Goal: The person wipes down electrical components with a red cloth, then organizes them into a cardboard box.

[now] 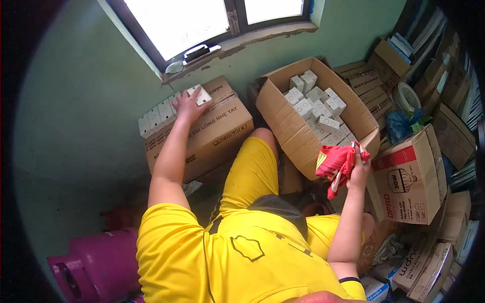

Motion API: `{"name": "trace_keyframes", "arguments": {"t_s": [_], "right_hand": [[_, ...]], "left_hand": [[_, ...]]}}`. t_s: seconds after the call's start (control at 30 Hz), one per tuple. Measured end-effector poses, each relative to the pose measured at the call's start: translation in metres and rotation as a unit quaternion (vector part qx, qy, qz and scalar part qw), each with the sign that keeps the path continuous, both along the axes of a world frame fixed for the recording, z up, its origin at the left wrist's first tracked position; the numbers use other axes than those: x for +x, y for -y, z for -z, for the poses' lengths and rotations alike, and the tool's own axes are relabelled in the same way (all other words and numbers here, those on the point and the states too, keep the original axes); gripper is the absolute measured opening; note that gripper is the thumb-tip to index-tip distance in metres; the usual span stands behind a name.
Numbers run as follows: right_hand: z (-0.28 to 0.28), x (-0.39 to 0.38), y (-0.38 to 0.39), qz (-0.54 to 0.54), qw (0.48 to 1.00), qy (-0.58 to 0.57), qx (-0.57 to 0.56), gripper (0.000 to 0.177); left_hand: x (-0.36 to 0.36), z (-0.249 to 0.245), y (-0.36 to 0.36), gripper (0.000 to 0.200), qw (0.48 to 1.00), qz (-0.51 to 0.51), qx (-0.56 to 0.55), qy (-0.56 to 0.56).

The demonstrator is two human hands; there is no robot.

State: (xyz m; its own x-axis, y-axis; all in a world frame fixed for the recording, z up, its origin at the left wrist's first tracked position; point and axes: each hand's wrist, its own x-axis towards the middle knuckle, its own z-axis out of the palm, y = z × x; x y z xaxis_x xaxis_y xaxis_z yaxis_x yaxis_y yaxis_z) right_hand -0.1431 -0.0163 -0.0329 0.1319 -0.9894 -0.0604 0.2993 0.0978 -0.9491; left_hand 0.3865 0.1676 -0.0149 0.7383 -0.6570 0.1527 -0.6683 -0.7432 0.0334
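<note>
My left hand [189, 105] is closed around a white rectangular box [203, 97] at the far end of a row on a closed cardboard carton [222, 126]. Several similar white boxes [154, 120] stand side by side in that row, along the carton's wall side. In my right hand [359, 174] is a crumpled red cloth [339, 162] with yellow and white parts, held over the near corner of an open carton [283, 118]. Inside that carton lie many white boxes [328, 123] with round marks on their faces, some upright and some tilted.
A window with a sill [242, 48] is above the cartons. To the right stand a bulb carton [404, 182], a blue plastic bag [399, 126], a tape roll [407, 96] and stacked cardboard. A purple gas cylinder [98, 265] is at the lower left.
</note>
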Motion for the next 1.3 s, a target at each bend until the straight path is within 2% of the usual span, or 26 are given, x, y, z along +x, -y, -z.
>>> {"name": "trace_keyframes", "arguments": {"t_s": [0.1, 0.53, 0.83, 0.93, 1.07, 1.13, 1.17, 1.23, 1.27, 1.3], "right_hand": [[0.004, 0.002, 0.002, -0.015, 1.0, 0.011, -0.002, 0.034], [0.01, 0.013, -0.001, 0.011, 1.0, -0.015, 0.023, 0.035], [0.0, 0.005, 0.002, 0.056, 0.998, -0.001, 0.034, 0.037], [-0.005, -0.006, 0.006, 0.073, 0.997, 0.004, -0.002, 0.031], [0.0, -0.031, 0.021, 0.112, 0.991, 0.066, -0.016, 0.034], [-0.009, -0.038, 0.024, 0.167, 0.979, 0.114, -0.007, 0.039], [-0.011, -0.047, 0.028, 0.142, 0.979, 0.144, 0.022, 0.053], [-0.004, -0.063, 0.039, 0.162, 0.95, 0.249, 0.092, 0.048], [-0.005, -0.073, 0.043, 0.115, 0.934, 0.316, 0.118, 0.046], [0.011, -0.086, 0.054, 0.131, 0.93, 0.338, 0.065, 0.044]], "left_hand": [[0.015, 0.011, -0.019, 0.078, 0.997, -0.03, 0.037, 0.061], [0.042, 0.027, -0.025, 0.062, 0.997, -0.014, -0.021, 0.073], [0.056, 0.038, -0.034, 0.062, 0.996, -0.005, 0.001, 0.088], [0.066, 0.044, -0.033, 0.067, 0.996, -0.007, 0.012, 0.09], [0.028, 0.014, -0.01, 0.077, 0.992, -0.042, -0.032, 0.115], [0.005, 0.011, 0.021, 0.069, 0.982, 0.031, -0.128, 0.137], [-0.009, 0.014, 0.041, 0.065, 0.972, 0.081, -0.171, 0.139], [-0.059, 0.007, 0.082, 0.054, 0.947, 0.203, -0.225, 0.108], [-0.097, -0.006, 0.105, 0.047, 0.93, 0.273, -0.235, 0.077], [-0.126, -0.008, 0.128, 0.046, 0.91, 0.341, -0.229, 0.049]]}}
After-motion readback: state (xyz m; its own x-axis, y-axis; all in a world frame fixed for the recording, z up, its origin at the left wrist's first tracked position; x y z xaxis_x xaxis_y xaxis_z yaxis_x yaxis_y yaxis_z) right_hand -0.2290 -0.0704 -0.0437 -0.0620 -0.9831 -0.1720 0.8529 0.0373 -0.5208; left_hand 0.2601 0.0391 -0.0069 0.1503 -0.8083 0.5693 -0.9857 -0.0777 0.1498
